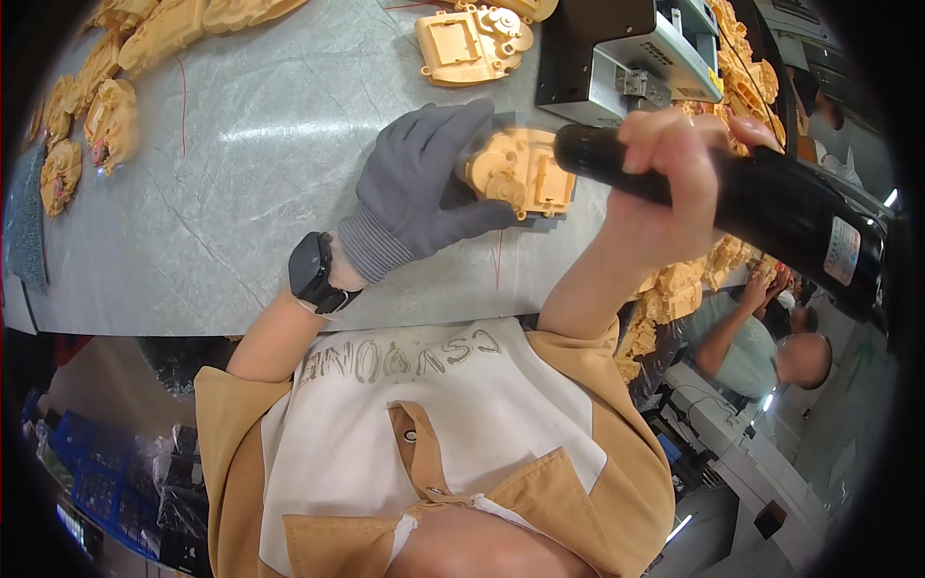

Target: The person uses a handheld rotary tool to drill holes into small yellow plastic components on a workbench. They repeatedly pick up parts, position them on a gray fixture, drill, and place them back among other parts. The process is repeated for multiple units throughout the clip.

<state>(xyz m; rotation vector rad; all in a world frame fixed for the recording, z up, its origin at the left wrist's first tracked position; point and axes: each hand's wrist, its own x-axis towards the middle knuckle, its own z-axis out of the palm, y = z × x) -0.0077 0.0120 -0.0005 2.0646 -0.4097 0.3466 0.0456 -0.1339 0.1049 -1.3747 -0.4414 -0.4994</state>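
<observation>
Housing (pixel 520 173) of yellow-orange plastic lies at one o'clock from the middle of the view, held in a grey fixture (pixel 544 223) on the table (pixel 260 231); the fixture's dark edges show beyond the part at its twelve and six. A rectangular compartment opens on the housing's three o'clock end, and rounded bosses fill its nine o'clock end.

The left hand (pixel 409 173), in a grey glove, comes in from eleven o'clock with thumb and fingers well spread, straddling the housing's near end: thumb along the six o'clock edge, fingers toward the twelve. How firmly they press cannot be told. A black watch (pixel 310 272) circles that wrist.

At two o'clock the bare right hand (pixel 674 164) has its fingers curled closed around a black cylindrical tool (pixel 761 197). The tool's blunt end points toward nine, over the housing's three o'clock edge; whether it touches is hidden.

Just past the fixture, at one o'clock, stands a black and silver metal box (pixel 626 77); its contents are out of sight. A similar housing (pixel 472 46) rests at twelve, its square compartment facing up. More housings (pixel 111 125) line the table's edge from nine to eleven, near blue foam (pixel 27 217), and others are heaped in a pile (pixel 674 289) at three, before a co-worker in a pale green shirt (pixel 737 337). Blue crates (pixel 92 462) stand at eight, contents too blurred to tell.
</observation>
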